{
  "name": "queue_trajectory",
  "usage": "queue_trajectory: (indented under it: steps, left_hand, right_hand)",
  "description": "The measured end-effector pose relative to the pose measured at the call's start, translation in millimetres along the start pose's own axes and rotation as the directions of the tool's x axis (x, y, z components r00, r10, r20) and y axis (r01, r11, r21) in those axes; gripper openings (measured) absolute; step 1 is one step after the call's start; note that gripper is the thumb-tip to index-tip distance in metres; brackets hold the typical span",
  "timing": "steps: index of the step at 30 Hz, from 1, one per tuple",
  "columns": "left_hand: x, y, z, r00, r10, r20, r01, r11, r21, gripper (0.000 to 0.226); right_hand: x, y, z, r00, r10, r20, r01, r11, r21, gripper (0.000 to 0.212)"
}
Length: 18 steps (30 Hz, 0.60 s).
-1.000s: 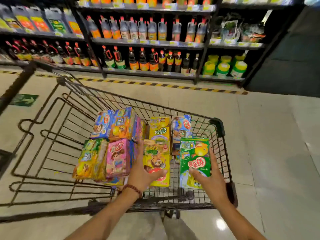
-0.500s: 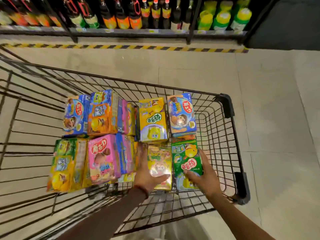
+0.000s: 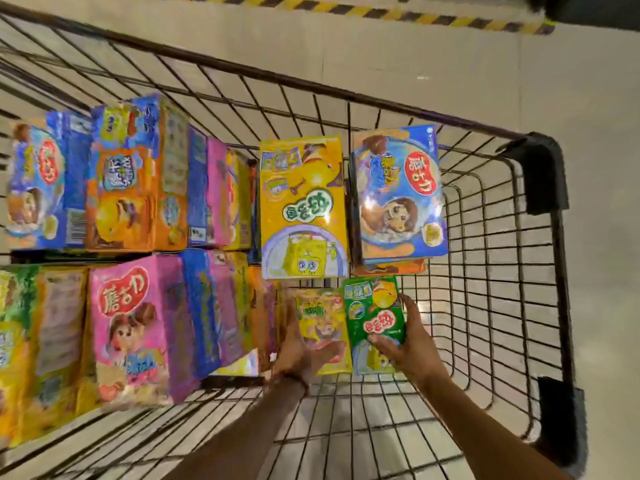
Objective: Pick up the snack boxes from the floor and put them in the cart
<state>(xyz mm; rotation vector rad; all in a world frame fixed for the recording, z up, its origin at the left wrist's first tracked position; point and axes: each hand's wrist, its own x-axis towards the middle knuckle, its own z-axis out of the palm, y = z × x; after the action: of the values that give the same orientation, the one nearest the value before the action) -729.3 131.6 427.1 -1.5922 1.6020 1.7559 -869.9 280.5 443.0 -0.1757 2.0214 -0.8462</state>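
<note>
both hands were down in the cart [image 3: 540, 161]: the right hand [image 3: 408, 344] gripped a green box [image 3: 375, 315], the left hand [image 3: 298, 351] clasped the yellow box [image 3: 322, 320] beside it, likely packing them snug.

The cart [image 3: 381, 109] is made of thin dark metal wire with a thicker tube rim, and its finish looks matt. Black plastic bumpers [image 3: 543, 174] cap its corners, dull and slightly scuffed. The snack boxes look like printed cardboard with a glossy coat: the blue box [image 3: 401, 199] shows bright spots of glare, and the yellow box [image 3: 304, 206] has a soft sheen. The green box [image 3: 374, 313] and pink box [image 3: 135, 327] look equally slick, though blur hides fine detail. The floor [image 3: 595, 98] is pale, smooth tile with a slight shine. A striped tape [image 3: 415, 15] in yellow and black lies flat on it.
</note>
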Motion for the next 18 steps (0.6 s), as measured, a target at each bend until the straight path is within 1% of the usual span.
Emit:
queue_trajectory:
  steps: [1,3,4,6,7,9,10,11,14,15,17,18]
  left_hand:
    - [11,-8,4,1.0,-0.003,-0.011,0.002,1.0,-0.008,0.12]
    - [18,-4,8,0.999,0.034,-0.013,-0.034,0.999,0.021,0.124]
    - [24,-8,11,0.997,0.068,-0.04,-0.066,0.997,0.038,0.122]
    - [27,-4,17,0.991,0.118,-0.057,-0.113,0.989,0.091,0.105]
    - [29,-5,18,0.989,0.116,-0.093,-0.106,0.989,0.103,0.1]
    - [32,-5,21,0.981,0.124,-0.152,-0.106,0.987,0.12,0.107]
    - [32,-7,22,0.983,0.104,-0.153,-0.083,0.987,0.138,0.114]
    - [32,-7,23,0.987,0.09,-0.13,-0.076,0.991,0.114,0.118]
    - [36,-5,26,0.99,0.05,-0.135,-0.03,0.989,0.147,0.119]
    - [38,-6,26,0.99,0.066,-0.129,-0.043,0.983,0.176,0.122]
    - [35,-1,26,0.995,0.03,-0.092,-0.007,0.97,0.243,0.121]
    - [35,1,25,0.996,0.014,-0.093,0.018,0.941,0.337,0.119]
  right_hand:
    - [5,3,1,1.0,0.017,0.002,-0.017,1.0,-0.005,0.082]
    - [11,7,4,0.999,0.044,0.011,-0.044,0.999,-0.014,0.081]
    - [13,9,5,0.999,0.053,0.011,-0.053,0.998,-0.02,0.08]
    - [14,12,6,0.998,0.057,0.003,-0.057,0.998,-0.027,0.079]
    - [16,13,6,0.998,0.065,0.002,-0.065,0.997,-0.037,0.079]
    - [18,13,6,0.997,0.08,0.018,-0.079,0.994,-0.072,0.084]
    - [20,13,6,0.996,0.09,0.029,-0.086,0.989,-0.121,0.088]
    - [22,14,7,0.994,0.101,0.037,-0.092,0.978,-0.185,0.092]
    - [25,16,10,0.99,0.14,-0.013,-0.134,0.912,-0.389,0.097]
    - [25,16,11,0.987,0.158,-0.035,-0.157,0.878,-0.453,0.098]
    - [26,14,10,0.981,0.185,-0.063,-0.189,0.817,-0.545,0.098]
    - [26,12,8,0.979,0.19,-0.073,-0.196,0.79,-0.581,0.098]
